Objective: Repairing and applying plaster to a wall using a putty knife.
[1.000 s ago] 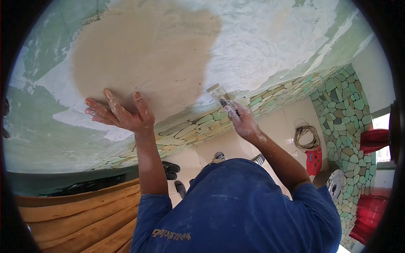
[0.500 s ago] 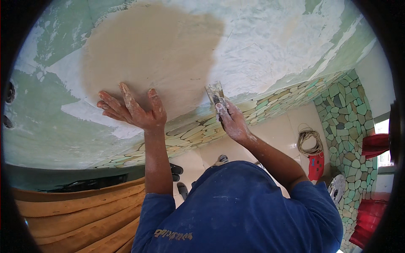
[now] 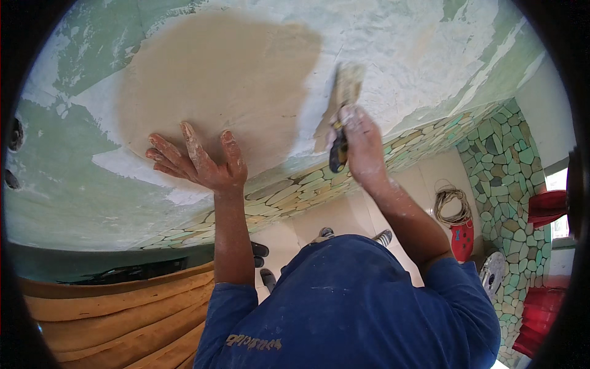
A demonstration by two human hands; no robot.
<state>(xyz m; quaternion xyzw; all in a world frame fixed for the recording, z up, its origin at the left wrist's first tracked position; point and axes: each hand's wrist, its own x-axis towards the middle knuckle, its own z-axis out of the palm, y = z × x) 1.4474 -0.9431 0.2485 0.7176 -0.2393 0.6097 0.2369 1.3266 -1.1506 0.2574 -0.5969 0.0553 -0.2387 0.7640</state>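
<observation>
Scraper (image 3: 348,91): before a white stretch of wall (image 3: 405,55), just right of the beige patch (image 3: 215,80); I can't tell whether it touches.
Right hand (image 3: 365,142): wrapped around the scraper's black-and-yellow handle (image 3: 337,160).
Left hand (image 3: 212,169): spread wide at the patch's lower edge.
Wall's foot: a band of flat greenish stones (image 3: 295,189).
Floor (image 3: 344,212): coiled cord (image 3: 452,216), off right.

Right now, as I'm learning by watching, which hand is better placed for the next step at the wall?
Probably the right hand: it grips the scraper, blade toward the wall. The left hand is spread open and holds no tool.
</observation>
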